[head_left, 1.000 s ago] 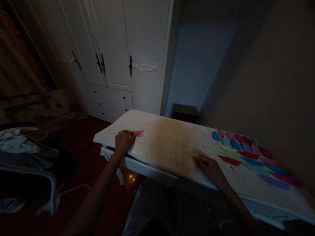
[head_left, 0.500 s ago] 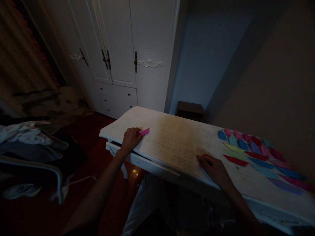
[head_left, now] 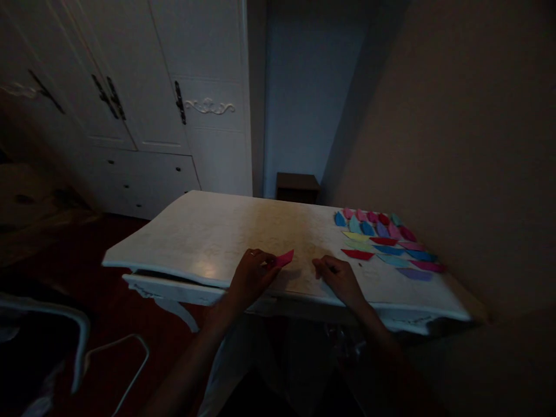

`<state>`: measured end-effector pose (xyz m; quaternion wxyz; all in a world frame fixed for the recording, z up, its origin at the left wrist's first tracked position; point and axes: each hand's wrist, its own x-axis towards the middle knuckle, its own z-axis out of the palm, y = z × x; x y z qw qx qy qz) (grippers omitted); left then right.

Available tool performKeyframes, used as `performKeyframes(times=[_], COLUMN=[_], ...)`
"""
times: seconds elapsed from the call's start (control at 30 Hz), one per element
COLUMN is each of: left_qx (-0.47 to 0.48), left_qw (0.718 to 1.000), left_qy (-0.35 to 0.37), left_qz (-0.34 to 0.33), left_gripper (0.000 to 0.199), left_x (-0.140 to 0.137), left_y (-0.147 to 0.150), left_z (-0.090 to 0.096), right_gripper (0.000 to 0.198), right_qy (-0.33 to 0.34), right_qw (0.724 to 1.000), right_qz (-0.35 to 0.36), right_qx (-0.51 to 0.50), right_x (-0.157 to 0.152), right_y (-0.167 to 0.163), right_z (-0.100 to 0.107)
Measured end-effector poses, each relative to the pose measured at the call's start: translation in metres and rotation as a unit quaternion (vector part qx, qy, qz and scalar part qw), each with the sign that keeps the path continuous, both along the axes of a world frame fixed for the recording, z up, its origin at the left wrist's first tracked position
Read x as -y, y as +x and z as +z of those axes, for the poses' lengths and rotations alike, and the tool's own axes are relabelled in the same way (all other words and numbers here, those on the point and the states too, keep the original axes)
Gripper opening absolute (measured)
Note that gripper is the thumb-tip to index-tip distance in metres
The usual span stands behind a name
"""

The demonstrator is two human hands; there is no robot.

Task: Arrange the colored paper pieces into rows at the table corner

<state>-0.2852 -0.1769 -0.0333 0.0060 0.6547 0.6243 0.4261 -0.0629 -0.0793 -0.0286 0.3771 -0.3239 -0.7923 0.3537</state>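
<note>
My left hand pinches a pink folded paper boat by one end, just above the table's front half. The boat's free tip points right. A short gap to its right, my right hand rests near the front edge of the white table, fingers curled in with nothing visible in them. Farther right lie rows of folded paper boats, among them a red boat, a yellow boat, a light blue boat and a purple boat.
A drawer under the tabletop stands slightly open. Behind the table are a white wardrobe and a small brown cabinet. A wall borders the right side. A white metal frame is at the lower left.
My left hand has carried the pink paper boat rightward along the table, closer to my right hand. The view has turned to the right. My right hand stays curled by the front edge.
</note>
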Motion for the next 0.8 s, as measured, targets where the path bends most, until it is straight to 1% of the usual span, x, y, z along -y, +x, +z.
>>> performKeyframes(times=[0.17, 0.37, 0.5, 0.6, 0.67, 0.8], left_qx=[-0.029, -0.064, -0.121, -0.148, -0.161, -0.164], left_qw=[0.998, 0.987, 0.974, 0.968, 0.966, 0.966], left_qy=[-0.027, -0.089, -0.099, -0.091, -0.090, -0.091], left_qz=[-0.049, -0.115, -0.162, -0.181, -0.180, -0.177], left_gripper=[0.013, 0.012, 0.016, 0.022, 0.021, 0.018], left_x=[-0.037, -0.078, -0.102, -0.117, -0.124, -0.131], left_y=[0.050, 0.114, 0.157, 0.181, 0.192, 0.202], left_z=[0.002, 0.009, 0.007, 0.006, 0.006, 0.008], right_gripper=[0.049, 0.047, 0.046, 0.047, 0.046, 0.046], right_qy=[0.023, 0.025, 0.031, 0.029, 0.031, 0.040], right_qw=[0.996, 0.996, 0.995, 0.996, 0.997, 0.998], right_qz=[-0.047, -0.050, -0.056, -0.028, -0.012, -0.005], right_qx=[-0.069, -0.065, -0.072, -0.074, -0.066, -0.056], right_x=[0.003, -0.002, -0.006, -0.008, -0.009, -0.009], right_y=[0.031, 0.087, 0.115, 0.123, 0.125, 0.124], right_z=[-0.006, -0.015, -0.018, -0.020, -0.021, -0.023])
